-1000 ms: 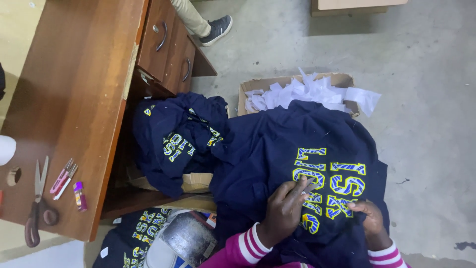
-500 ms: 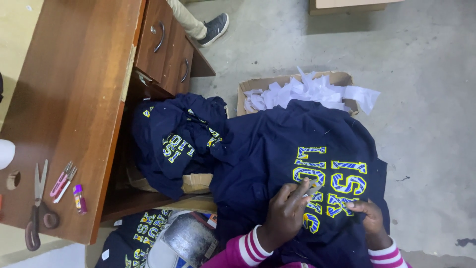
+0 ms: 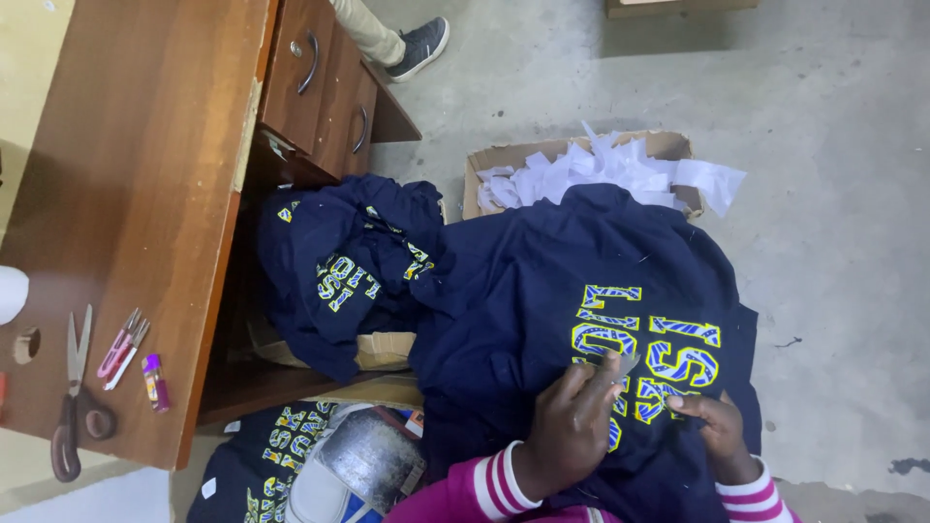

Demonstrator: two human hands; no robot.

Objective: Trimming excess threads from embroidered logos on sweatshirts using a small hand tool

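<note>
We have a navy garment (image 3: pixel 581 281) spread over our lap, its yellow and blue printed lettering facing up. Our left hand (image 3: pixel 572 426) lies on that lettering with the fingers curled together, pinching a small pale strip (image 3: pixel 625 366) at the fingertips. Our right hand (image 3: pixel 715 418) rests just beside it on the print, fingers bent and pressed to the cloth; we cannot tell whether it grips anything. Both wrists show pink sleeves with white stripes.

To the left, more navy garments (image 3: pixel 339 271) are heaped on a cardboard box. Beyond the spread garment, an open carton (image 3: pixel 668 147) holds white paper scraps (image 3: pixel 601 169). A wooden tabletop (image 3: pixel 145 194) with drawers stands at the left, carrying scissors (image 3: pixel 73 397), thread snips (image 3: pixel 121 349) and a small purple item (image 3: pixel 154 382). Another person's shoe (image 3: pixel 421 46) shows on the concrete floor (image 3: pixel 833 194).
</note>
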